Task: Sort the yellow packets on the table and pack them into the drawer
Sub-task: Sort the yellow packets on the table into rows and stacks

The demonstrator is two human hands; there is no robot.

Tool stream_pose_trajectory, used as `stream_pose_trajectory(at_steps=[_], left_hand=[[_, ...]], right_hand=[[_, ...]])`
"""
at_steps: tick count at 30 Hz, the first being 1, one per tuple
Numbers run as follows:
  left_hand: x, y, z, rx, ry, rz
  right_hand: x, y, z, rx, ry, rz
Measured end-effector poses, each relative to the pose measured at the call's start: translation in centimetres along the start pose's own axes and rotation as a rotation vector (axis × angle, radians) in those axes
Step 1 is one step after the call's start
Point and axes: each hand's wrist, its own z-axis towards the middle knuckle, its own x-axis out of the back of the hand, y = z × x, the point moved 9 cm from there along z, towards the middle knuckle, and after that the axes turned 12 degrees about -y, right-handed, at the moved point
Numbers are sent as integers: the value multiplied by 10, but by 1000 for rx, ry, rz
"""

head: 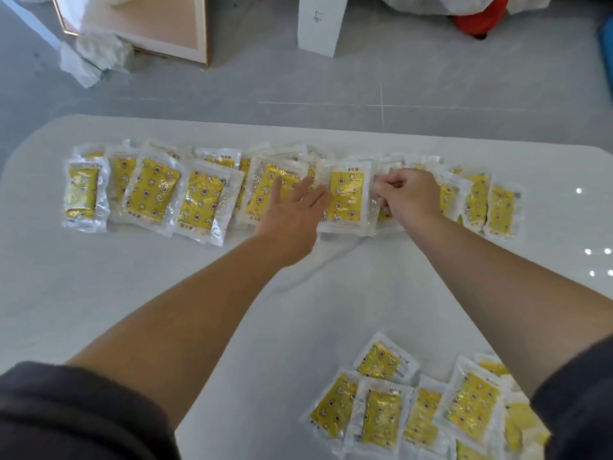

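Several yellow packets in clear wrappers lie in an overlapping row [149,190] across the far side of the white table [99,293]. My left hand [292,210] rests flat with fingers spread on the packets at the row's middle, touching one upright packet [346,197]. My right hand [408,194] has its fingers curled and pinches the clear edge of a packet just right of that one. A second loose heap of yellow packets [421,403] lies near me at the front right. No drawer is in view.
Beyond the table is grey floor with a framed board [159,24] leaning at the back left, crumpled white wrap [93,58] beside it, a white box [320,24] and a red object [481,18] at the back right.
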Motion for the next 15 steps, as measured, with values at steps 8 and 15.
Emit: stream_pose_trajectory(at_steps=[8, 15], left_hand=[[4, 11, 7, 33, -15, 52], [6, 23, 9, 107, -1, 17]], right_hand=[[-3, 8, -3, 52, -19, -94], [0, 18, -25, 72, -11, 63]])
